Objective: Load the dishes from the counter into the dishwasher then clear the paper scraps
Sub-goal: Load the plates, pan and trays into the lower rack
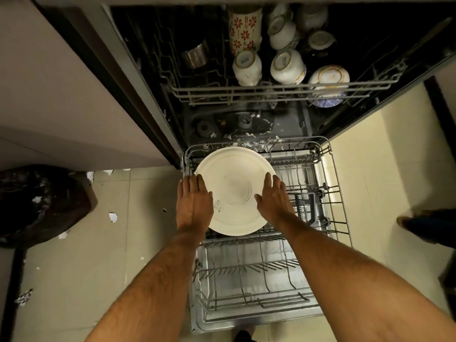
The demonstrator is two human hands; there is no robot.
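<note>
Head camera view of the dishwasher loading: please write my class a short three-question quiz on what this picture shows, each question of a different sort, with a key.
1. True or false: the white plate is over the lower rack, with the left hand and the right hand on it.
2. Multiple choice: the cups in the upper rack sit A) mouth up, B) base up, C) stacked flat.
3. Fill in: torn paper scraps lie on the ___ beside the dark bin bag.

Key: 1 true; 2 B; 3 floor.
</note>
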